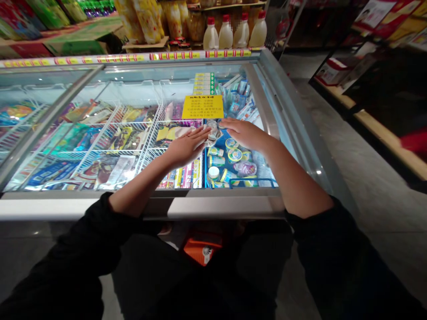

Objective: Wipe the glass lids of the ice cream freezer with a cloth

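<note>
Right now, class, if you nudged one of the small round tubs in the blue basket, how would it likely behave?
It would probably tend to roll: the tubs look round-sided and several lie on their sides. It likely wouldn't go far, as others crowd it in the blue basket. Smooth-looking sides might make it slippery.

We stand in a grocery shop, shown by the glass-topped freezer (227, 207) holding packaged goods (128, 138) between wire dividers (151, 135), price labels (196, 55) along its back edge, and red-capped bottles (226, 38) lined up beyond.
</note>
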Demonstrator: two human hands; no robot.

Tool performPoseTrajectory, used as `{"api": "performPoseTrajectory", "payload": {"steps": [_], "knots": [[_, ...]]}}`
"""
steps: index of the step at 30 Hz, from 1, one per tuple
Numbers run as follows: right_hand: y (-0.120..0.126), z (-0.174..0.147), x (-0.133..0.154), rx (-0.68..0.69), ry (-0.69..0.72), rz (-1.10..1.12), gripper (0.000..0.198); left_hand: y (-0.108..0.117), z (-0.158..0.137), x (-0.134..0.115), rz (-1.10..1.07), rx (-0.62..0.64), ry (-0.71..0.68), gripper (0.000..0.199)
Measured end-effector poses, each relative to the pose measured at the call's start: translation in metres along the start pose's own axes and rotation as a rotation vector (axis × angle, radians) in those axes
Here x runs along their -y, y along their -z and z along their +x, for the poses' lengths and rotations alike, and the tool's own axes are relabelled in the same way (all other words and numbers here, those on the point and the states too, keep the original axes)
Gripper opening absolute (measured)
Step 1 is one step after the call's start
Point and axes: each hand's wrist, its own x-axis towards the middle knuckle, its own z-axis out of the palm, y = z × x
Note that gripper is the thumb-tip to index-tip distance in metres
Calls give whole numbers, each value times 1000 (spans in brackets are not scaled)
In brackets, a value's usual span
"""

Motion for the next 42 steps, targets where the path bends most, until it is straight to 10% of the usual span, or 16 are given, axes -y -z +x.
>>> {"api": "performPoseTrajectory", "payload": {"steps": [12, 22, 36, 42], "knots": [[0, -2, 4, -18, -12, 9, 55, -9, -60, -30, -66, 65, -244, 56], [2, -3, 7, -42, -42, 22, 55, -9, -20, -40, -10, 6, -115, 58], [4, -3, 8, -2, -34, -4, 57, 9, -56, -7, -35, 97, -86, 62], [3, -5, 5, -22, -33, -3, 55, -10, -26, -54, -40, 74, -81, 62]]}}
